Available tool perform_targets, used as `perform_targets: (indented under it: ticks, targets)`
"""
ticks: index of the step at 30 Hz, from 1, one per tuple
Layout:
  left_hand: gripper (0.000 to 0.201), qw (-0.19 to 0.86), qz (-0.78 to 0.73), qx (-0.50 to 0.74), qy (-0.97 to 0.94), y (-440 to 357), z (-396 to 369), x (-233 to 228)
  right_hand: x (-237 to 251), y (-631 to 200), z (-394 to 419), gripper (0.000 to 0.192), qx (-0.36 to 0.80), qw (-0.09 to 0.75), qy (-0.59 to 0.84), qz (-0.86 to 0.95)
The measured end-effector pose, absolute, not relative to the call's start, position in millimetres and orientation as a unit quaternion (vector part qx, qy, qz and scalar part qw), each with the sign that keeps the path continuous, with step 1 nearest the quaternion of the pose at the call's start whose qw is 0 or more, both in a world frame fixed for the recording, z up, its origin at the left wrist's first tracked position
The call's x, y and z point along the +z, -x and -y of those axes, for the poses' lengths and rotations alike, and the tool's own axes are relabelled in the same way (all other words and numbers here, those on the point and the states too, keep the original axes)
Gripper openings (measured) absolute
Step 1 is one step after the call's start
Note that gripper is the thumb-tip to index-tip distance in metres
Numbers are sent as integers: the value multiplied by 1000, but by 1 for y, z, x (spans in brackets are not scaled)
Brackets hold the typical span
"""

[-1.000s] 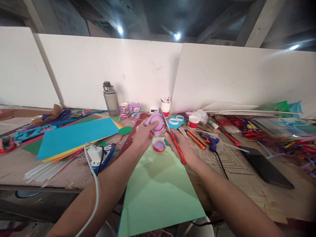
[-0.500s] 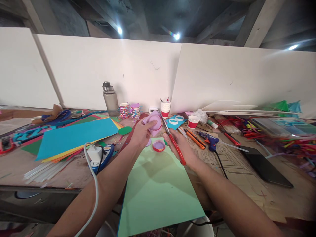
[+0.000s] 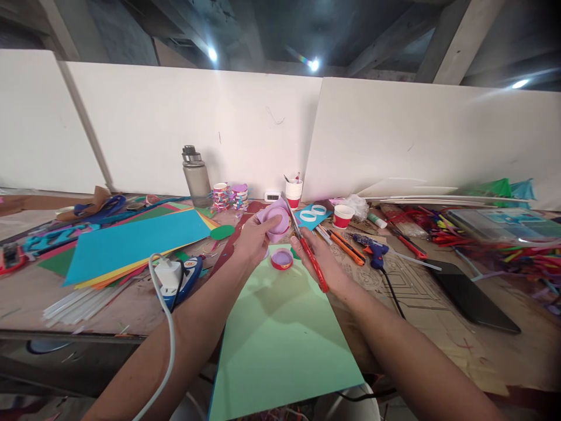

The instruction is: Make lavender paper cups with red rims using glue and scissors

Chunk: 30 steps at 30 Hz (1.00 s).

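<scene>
Between the thumb and fingers of my left hand (image 3: 258, 237) is a purple paper piece (image 3: 277, 221) with a round cup-like part at its middle. My right hand (image 3: 319, 252) is closed on red-handled scissors (image 3: 312, 257), whose blades point up and away, beside the right edge of the purple paper. Below the hands, a small red ring-shaped piece with a purple inside (image 3: 281, 258) sits on the light green sheet (image 3: 289, 333). A bit of dark green paper (image 3: 295, 252) shows by my right fingers, which partly hide it.
Blue sheets (image 3: 140, 240), a power strip (image 3: 186, 278) and a bottle (image 3: 196, 178) stand to the left. At the back are decorated cups (image 3: 221, 197) and stacked paper cups (image 3: 294, 193). On the right lie a utility knife (image 3: 347, 247), a glue gun (image 3: 377, 255) and a phone (image 3: 471, 295).
My left hand has shifted slightly right with the purple paper, which is turned a little and closer to the scissor blades. The white clock behind is more exposed.
</scene>
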<state>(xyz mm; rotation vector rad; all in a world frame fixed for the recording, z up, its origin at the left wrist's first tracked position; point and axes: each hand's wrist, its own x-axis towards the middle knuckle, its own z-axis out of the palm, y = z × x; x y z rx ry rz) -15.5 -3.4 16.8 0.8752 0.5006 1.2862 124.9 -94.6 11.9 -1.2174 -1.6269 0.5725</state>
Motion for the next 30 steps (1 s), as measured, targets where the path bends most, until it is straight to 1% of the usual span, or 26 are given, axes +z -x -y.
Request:
perform_targets:
  ticks: [6,11,17,21,27,30]
  targets:
    - [46,689,-219,569,-392,16,5,19,14,-124,97,28,242,489,504,670]
    - [44,690,-212,581,-376,13,7,18,10,-124,95,29,253,492,492,672]
    - [43,682,-209,584,-387,9,14,16,5,-124,93,30,293,489,498,653]
    - [43,679,-212,584,-391,9,16,15,5,-125,94,31,293,490,501,650]
    - [45,685,-213,579,-386,11,12,18,6,-126,96,25,275,488,503,658]
    - [44,686,-219,577,-385,12,10,19,7,-127,96,27,273,489,502,659]
